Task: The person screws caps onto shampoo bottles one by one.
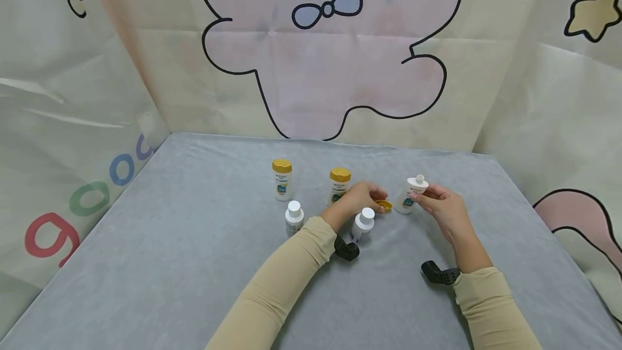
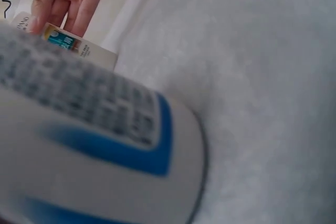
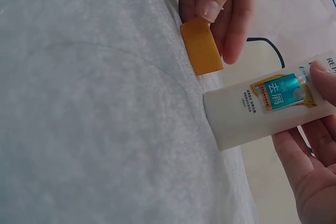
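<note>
My right hand (image 1: 444, 212) grips a small white shampoo bottle (image 1: 406, 202) by its upper part. The bottle is uncapped and leans slightly, its narrow white nozzle (image 1: 420, 178) exposed. Just left of it, my left hand (image 1: 360, 199) pinches a yellow cap (image 3: 202, 48) low over the cloth, thumb on its near side in the right wrist view. A white bottle with a white cap (image 1: 362, 226) stands right beside the left wrist. That same kind of bottle, with blue print (image 2: 105, 148), fills the left wrist view up close.
Two white bottles with yellow caps stand farther back, one at the left (image 1: 282, 180) and one (image 1: 339, 183) partly behind the left hand. Another white-capped bottle (image 1: 294, 218) is next to the left forearm. Grey cloth (image 1: 194, 231) covers the table; printed curtains (image 1: 311, 85) surround it.
</note>
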`<state>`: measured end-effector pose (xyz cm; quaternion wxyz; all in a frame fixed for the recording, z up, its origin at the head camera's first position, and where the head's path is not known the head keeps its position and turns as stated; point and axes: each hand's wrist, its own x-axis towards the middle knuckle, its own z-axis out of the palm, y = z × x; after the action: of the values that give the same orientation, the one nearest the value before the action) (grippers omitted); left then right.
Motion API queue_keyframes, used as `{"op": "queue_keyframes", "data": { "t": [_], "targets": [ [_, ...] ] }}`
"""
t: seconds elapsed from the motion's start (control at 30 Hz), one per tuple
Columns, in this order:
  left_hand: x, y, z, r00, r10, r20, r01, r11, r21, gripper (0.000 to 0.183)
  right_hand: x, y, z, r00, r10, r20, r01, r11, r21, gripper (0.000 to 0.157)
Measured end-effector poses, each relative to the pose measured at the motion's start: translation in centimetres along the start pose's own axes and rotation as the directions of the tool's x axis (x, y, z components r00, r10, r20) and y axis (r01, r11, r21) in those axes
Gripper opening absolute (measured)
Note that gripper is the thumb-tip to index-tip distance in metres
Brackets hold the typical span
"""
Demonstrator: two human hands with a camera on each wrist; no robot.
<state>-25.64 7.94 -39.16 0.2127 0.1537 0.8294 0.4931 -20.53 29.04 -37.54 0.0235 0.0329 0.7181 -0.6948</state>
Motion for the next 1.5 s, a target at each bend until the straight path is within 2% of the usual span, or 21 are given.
{"op": "queue_keyframes", "data": {
  "t": [0.13,0.23,0.33,0.4,0.43,0.5,0.63,0.7,0.83,0.97,1.03,1.13,1.2,1.27,1.33,1.5],
  "targets": [
    [-0.2,0.1,-0.2,1.0,0.003,-0.002,-0.003,1.0,0.014,0.038,0.0,-0.1,0.1,1.0,0.008,0.002,-0.008,1.0,-0.018,0.023],
    [-0.5,0.6,-0.6,0.999,0.032,0.002,-0.032,0.999,-0.007,0.038,-0.1,-0.5,-0.2,1.0,0.004,-0.018,-0.007,0.984,-0.176,0.02],
    [-1.0,1.9,-1.2,0.996,0.086,-0.004,-0.086,0.996,-0.029,0.038,-0.5,-1.2,-0.7,0.998,0.0,-0.066,-0.025,0.928,-0.372,0.047],
    [-1.5,3.0,-1.6,0.992,0.123,-0.013,-0.123,0.992,-0.032,0.038,-0.9,-1.7,-1.0,0.995,0.004,-0.096,-0.047,0.895,-0.444,0.063],
    [-1.9,3.7,-1.8,0.99,0.142,-0.017,-0.143,0.99,-0.022,0.037,-1.1,-2.1,-1.0,0.994,0.005,-0.108,-0.053,0.889,-0.456,0.065],
    [-2.7,4.9,-2.1,0.984,0.174,-0.021,-0.175,0.985,-0.01,0.036,-1.6,-2.7,-1.1,0.993,0.005,-0.121,-0.059,0.89,-0.452,0.061],
    [-4.6,6.9,-3.2,0.973,0.229,-0.026,-0.229,0.973,0.013,0.036,-2.6,-3.9,-0.8,0.993,-0.039,-0.114,-0.01,0.915,-0.404,0.036],
    [-5.4,7.5,-4.1,0.967,0.254,-0.036,-0.253,0.967,0.018,0.035,-3.1,-4.5,-0.5,0.993,-0.057,-0.1,0.015,0.925,-0.379,0.024],
    [-7.0,8.2,-6.7,0.951,0.302,-0.074,-0.303,0.953,-0.013,0.035,-3.9,-5.9,0.5,0.993,-0.109,-0.05,0.087,0.941,-0.326,0.016],
    [-8.5,7.6,-9.2,0.962,0.248,-0.115,-0.259,0.962,-0.089,0.034,-4.4,-7.2,1.8,0.986,-0.167,0.023,0.168,0.964,-0.208,0.017],
    [-9.0,6.8,-10.1,0.972,0.199,-0.127,-0.214,0.97,-0.113,0.034,-4.7,-7.6,2.5,0.982,-0.182,0.049,0.188,0.961,-0.201,0.019],
    [-9.7,5.3,-11.1,0.979,0.142,-0.144,-0.16,0.979,-0.124,0.032,-5.0,-8.1,3.4,0.98,-0.186,0.063,0.197,0.939,-0.284,0.019],
    [-10.0,4.4,-11.7,0.981,0.121,-0.153,-0.143,0.98,-0.14,0.033,-5.1,-8.4,4.1,0.98,-0.189,0.062,0.198,0.91,-0.365,0.023],
    [-10.3,3.7,-12.1,0.98,0.113,-0.163,-0.138,0.978,-0.155,0.034,-5.2,-8.7,4.7,0.979,-0.197,0.06,0.204,0.894,-0.399,0.031],
    [-10.6,3.2,-12.5,0.979,0.119,-0.166,-0.149,0.972,-0.182,0.036,-5.3,-9.0,5.4,0.975,-0.212,0.069,0.222,0.893,-0.391,0.039],
    [-11.8,2.3,-13.4,0.974,0.172,-0.146,-0.197,0.963,-0.183,0.035,-6.0,-9.5,7.4,0.963,-0.246,0.11,0.27,0.883,-0.385,0.045]
  ]
}}
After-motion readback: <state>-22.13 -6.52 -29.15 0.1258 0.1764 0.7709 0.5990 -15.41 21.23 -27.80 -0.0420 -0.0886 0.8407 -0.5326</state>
